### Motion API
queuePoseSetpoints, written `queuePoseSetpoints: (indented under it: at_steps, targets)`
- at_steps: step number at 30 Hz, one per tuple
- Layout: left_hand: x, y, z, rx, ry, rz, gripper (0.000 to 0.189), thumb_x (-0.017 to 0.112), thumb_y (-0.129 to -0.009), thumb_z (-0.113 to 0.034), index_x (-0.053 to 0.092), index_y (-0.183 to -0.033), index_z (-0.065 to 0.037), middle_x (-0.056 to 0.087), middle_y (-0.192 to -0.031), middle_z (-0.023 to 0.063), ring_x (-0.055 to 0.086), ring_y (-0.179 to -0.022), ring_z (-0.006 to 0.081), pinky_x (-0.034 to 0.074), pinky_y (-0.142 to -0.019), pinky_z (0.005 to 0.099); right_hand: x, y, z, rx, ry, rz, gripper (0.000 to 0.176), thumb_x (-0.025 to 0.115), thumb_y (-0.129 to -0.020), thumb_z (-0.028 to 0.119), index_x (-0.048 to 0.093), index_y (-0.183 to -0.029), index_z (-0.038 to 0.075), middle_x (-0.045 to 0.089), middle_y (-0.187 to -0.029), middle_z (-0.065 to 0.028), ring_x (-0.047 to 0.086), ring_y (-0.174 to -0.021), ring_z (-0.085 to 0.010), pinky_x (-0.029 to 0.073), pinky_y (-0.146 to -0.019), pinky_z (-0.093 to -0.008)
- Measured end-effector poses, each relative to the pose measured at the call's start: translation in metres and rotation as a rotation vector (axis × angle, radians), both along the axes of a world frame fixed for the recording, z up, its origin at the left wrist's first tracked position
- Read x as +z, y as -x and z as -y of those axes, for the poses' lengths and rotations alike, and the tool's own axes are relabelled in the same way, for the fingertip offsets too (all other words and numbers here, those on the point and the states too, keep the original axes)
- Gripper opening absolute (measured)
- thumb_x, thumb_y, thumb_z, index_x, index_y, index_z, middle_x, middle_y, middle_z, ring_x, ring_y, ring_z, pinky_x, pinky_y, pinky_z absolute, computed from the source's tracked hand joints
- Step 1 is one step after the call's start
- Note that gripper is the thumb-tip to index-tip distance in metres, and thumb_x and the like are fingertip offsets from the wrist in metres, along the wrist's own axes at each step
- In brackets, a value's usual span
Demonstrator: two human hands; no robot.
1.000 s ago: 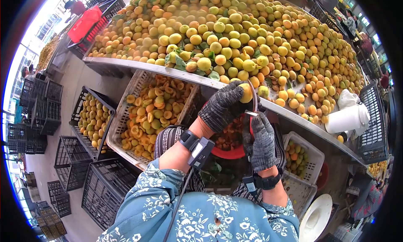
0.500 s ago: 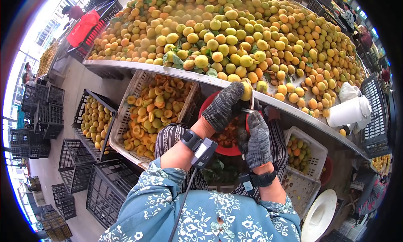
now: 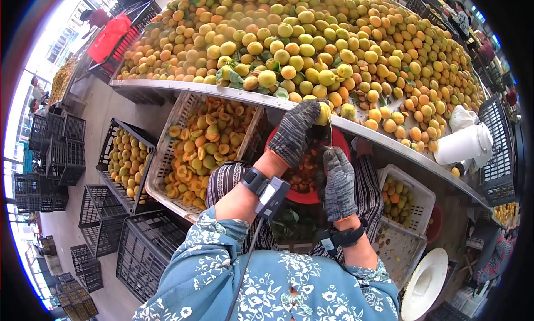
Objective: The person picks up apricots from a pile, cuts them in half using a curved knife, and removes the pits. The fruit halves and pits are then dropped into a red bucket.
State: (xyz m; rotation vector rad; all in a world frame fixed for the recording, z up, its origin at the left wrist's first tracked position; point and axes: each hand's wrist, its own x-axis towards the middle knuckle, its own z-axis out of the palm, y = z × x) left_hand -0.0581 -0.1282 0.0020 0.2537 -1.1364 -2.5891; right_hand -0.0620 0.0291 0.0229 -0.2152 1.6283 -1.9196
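Apricot point(image 3: 323, 114) clamped in the gloved left hand point(image 3: 299, 126), slim knife point(image 3: 327, 147) gripped in the right hand point(image 3: 340, 184), red basin point(image 3: 303, 198) just below!

Gray floor point(image 3: 105, 112) at left, windows point(image 3: 58, 47) at upper left, strong daylight from that side, metal-edged counter point(image 3: 183, 88) spanning center.

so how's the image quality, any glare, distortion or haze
Head view: fisheye distortion bows the table edge, corners black; head view: windows at left glare white; head view: haze softens part of the fruit pile; head view: left hand fairly sharp.
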Motion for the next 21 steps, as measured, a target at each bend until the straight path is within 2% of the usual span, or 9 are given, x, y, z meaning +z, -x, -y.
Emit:
queuePoseSetpoints:
  at_steps: [2, 4, 5, 7, 8, 10, 17, 19, 21]
  targets:
    - [-0.008, 0.0, 0.0, 0.035, 0.074, 0.011, 0.029, 0.048, -0.099, -0.019, 0.057, -0.118, 0.001, 0.062, -0.108, 0.0079, 0.058, -0.101, 0.0135, 0.047, -0.092, 0.0286, 0.0, -0.003, 0.002, -0.037, -0.051, 0.119, 0.02, 0.055, -0.097, 0.019, 0.062, -0.109, 0.005, 0.062, -0.09, 0.0033, 0.056, -0.082, -0.0047, 0.046, -0.072, -0.0197]
    - [-0.001, -0.003, -0.004, -0.072, -0.253, -0.015, 0.031, 0.049, -0.099, -0.021, 0.055, -0.12, 0.001, 0.062, -0.11, 0.0079, 0.059, -0.1, 0.014, 0.047, -0.093, 0.0295, -0.003, 0.001, 0.005, -0.027, 0.015, 0.013, 0.019, 0.055, -0.097, 0.021, 0.063, -0.107, 0.008, 0.061, -0.088, 0.0043, 0.054, -0.078, -0.0036, 0.045, -0.067, -0.0191]
    - [-0.004, -0.005, -0.006, -0.073, -0.253, -0.014, 0.031, 0.049, -0.099, -0.021, 0.055, -0.12, 0.001, 0.062, -0.11, 0.0079, 0.059, -0.1, 0.014, 0.047, -0.093, 0.0295, -0.001, 0.004, 0.007, -0.027, 0.015, 0.015, 0.019, 0.055, -0.097, 0.021, 0.063, -0.107, 0.008, 0.061, -0.088, 0.0043, 0.054, -0.078, -0.0036, 0.045, -0.067, -0.0191]
    - [-0.005, -0.008, -0.01, 0.014, 0.038, 0.095, 0.032, 0.053, -0.097, -0.022, 0.055, -0.12, 0.0, 0.062, -0.107, 0.0063, 0.06, -0.096, 0.0142, 0.049, -0.089, 0.0293, 0.007, 0.009, 0.009, 0.011, 0.143, 0.036, 0.018, 0.055, -0.097, 0.023, 0.063, -0.104, 0.009, 0.06, -0.085, 0.0048, 0.053, -0.074, -0.0026, 0.044, -0.061, -0.0181]
    - [-0.004, -0.009, -0.01, 0.011, 0.037, 0.096, 0.032, 0.053, -0.097, -0.022, 0.055, -0.12, 0.0, 0.062, -0.107, 0.0063, 0.06, -0.096, 0.0142, 0.049, -0.089, 0.0293, 0.009, 0.01, 0.006, 0.008, 0.142, 0.037, 0.018, 0.055, -0.097, 0.023, 0.063, -0.104, 0.009, 0.06, -0.085, 0.0048, 0.053, -0.074, -0.0026, 0.044, -0.061, -0.0181]
    - [0.014, -0.01, -0.007, -0.112, -0.226, 0.11, 0.031, 0.056, -0.096, -0.022, 0.056, -0.12, -0.002, 0.062, -0.106, 0.0042, 0.06, -0.097, 0.014, 0.049, -0.087, 0.0288, 0.012, 0.012, 0.004, 0.029, 0.063, 0.141, 0.018, 0.056, -0.096, 0.025, 0.063, -0.103, 0.01, 0.059, -0.083, 0.0048, 0.053, -0.072, -0.0024, 0.043, -0.056, -0.0173]
    - [0.014, -0.005, -0.01, -0.152, -0.123, 0.005, 0.029, 0.056, -0.096, -0.023, 0.058, -0.118, -0.004, 0.061, -0.104, 0.0019, 0.059, -0.095, 0.0118, 0.049, -0.083, 0.0258, 0.013, 0.001, -0.001, -0.058, 0.155, 0.233, 0.018, 0.058, -0.096, 0.024, 0.063, -0.105, 0.01, 0.06, -0.086, 0.0042, 0.055, -0.074, -0.0032, 0.045, -0.058, -0.0176]
    - [0.008, -0.002, -0.015, -0.016, -0.008, 0.044, 0.03, 0.055, -0.096, -0.028, 0.06, -0.113, -0.003, 0.062, -0.095, 0.0031, 0.06, -0.087, 0.0127, 0.05, -0.079, 0.0269, 0.002, 0.002, -0.002, -0.026, 0.128, 0.148, 0.019, 0.057, -0.096, 0.023, 0.063, -0.108, 0.009, 0.061, -0.091, 0.0027, 0.056, -0.079, -0.0045, 0.047, -0.067, -0.02]
    - [0.001, -0.003, -0.025, -0.004, -0.037, 0.09, 0.03, 0.054, -0.097, -0.029, 0.06, -0.112, -0.004, 0.062, -0.094, 0.0021, 0.06, -0.086, 0.0117, 0.05, -0.079, 0.0263, -0.002, 0.006, 0.003, -0.058, 0.13, 0.086, 0.019, 0.055, -0.096, 0.021, 0.062, -0.106, 0.007, 0.061, -0.09, 0.0018, 0.055, -0.078, -0.0052, 0.046, -0.067, -0.0198]
